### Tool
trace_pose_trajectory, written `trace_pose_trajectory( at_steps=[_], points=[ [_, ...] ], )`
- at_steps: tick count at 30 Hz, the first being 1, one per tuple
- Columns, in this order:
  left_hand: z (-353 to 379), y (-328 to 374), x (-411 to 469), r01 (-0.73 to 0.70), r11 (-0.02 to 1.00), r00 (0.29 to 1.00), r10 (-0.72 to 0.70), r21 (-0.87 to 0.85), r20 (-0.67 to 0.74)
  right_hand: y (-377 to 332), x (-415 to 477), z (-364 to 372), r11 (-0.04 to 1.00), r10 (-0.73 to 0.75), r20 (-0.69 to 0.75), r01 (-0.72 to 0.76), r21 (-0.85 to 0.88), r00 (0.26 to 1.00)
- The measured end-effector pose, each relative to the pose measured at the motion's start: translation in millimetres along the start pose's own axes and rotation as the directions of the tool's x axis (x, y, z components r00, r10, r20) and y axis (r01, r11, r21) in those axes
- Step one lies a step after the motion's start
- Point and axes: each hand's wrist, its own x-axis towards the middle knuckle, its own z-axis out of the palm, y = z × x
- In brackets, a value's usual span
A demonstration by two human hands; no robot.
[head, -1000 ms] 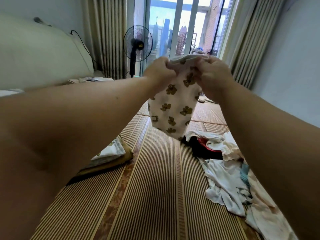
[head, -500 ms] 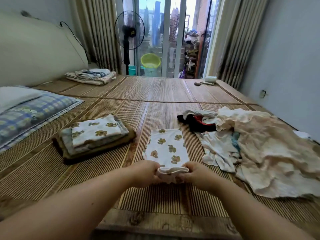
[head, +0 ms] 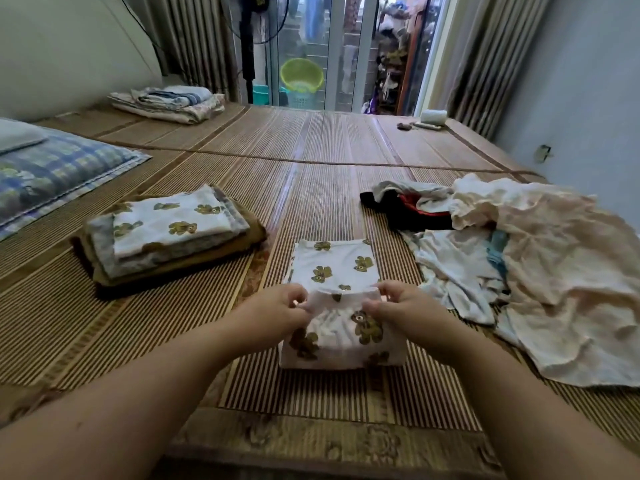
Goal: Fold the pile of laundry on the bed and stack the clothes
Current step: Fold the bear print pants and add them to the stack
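While both arms are reaching over the near middle of the bed, the left hand and the right hand are each pinching the raised fold of the bear-print garment, so each grip is clenched on cloth. The garment is lying on the woven mat just inside the bed's near border, its far part flat and its near part drawn up at the fingers. Bare mat is stretching ahead of it toward the glass doors.

To the left, the folded stack is sitting near but apart, topped by a matching bear-print piece. To the right, the unfolded pile is crowding close, its pale edge lying just beside the right wrist, with a black-and-red piece at its far-left corner. A checked pillow is lying at the left edge, and folded bedding is resting at the far side.

The fan is being cut off at the top of the view, and the fingertips are blurring into the fold.
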Motion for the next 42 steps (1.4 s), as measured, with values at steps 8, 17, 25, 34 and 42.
trace_pose_trajectory(
  at_steps=[8, 17, 25, 34, 42],
  points=[
    [13.9, -28.5, 46.6, 0.076, 0.997, 0.967, -0.075, -0.007, -0.244, 23.9, 40.5, -3.1, 0.971, -0.068, -0.28, -0.001, -0.237, 0.958],
    [23.4, -39.5, 23.5, -0.157, 0.859, 0.984, 0.094, 0.487, 0.152, 55.4, 23.9, -7.8, 0.623, 0.055, 0.022, -0.017, -0.782, 0.998],
    [17.3, -46.0, 19.4, -0.148, 0.815, 0.982, 0.188, 0.561, -0.015, 53.1, 12.5, -10.4, 0.637, -0.249, -0.044, 0.129, -0.76, 0.968],
    [-17.0, -30.2, -14.5, -0.03, 0.993, 0.971, 0.055, -0.113, 0.231, 3.2, -25.9, -23.9, 0.941, 0.054, 0.256, 0.037, -0.336, 0.965],
    [-13.7, -20.2, 14.4, 0.273, 0.457, 0.937, -0.324, -0.847, 0.128, -7.8, 22.2, -2.4, 0.992, -0.021, -0.141, 0.039, 0.122, 0.99]
  ],
)
